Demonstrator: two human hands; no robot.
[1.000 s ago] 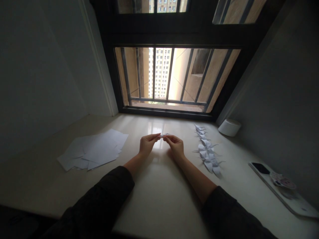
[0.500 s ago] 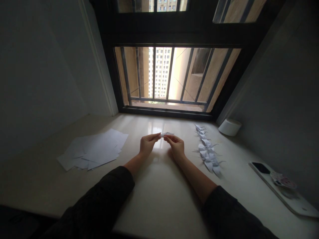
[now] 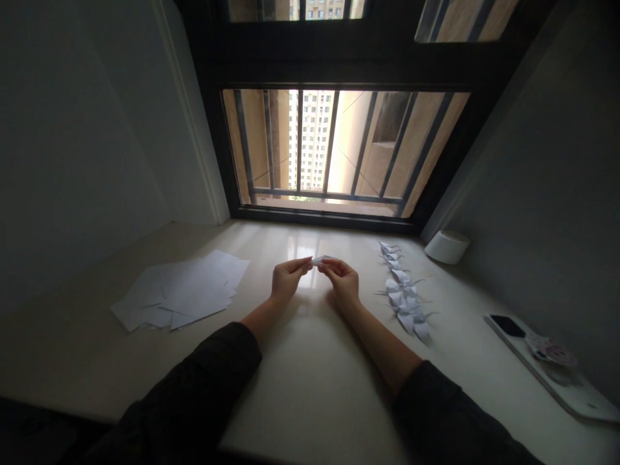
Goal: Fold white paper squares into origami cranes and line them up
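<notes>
Between my two hands, just above the pale sill, is a small piece of folded white paper (image 3: 318, 259). My left hand (image 3: 288, 278) pinches its left end between thumb and fingertips. From the other side my right hand (image 3: 343, 279) grips it, fingers curled and partly covering it. To the right stands a row of several folded paper cranes (image 3: 403, 294), with thin pointed ends sticking out. Loose sheets of white paper (image 3: 194, 287) lie in an overlapping pile to the left.
A white windowsill (image 3: 300, 387) carries everything. At the right lie a phone (image 3: 542, 368) with a round decorated grip on its back and a white cylindrical object (image 3: 446, 248) by the wall. A dark-framed window (image 3: 320, 225) with bars outside stands behind.
The fingers of my right hand have shifted slightly over the folded paper, covering more of its right end. My left hand stays nearly where it was.
</notes>
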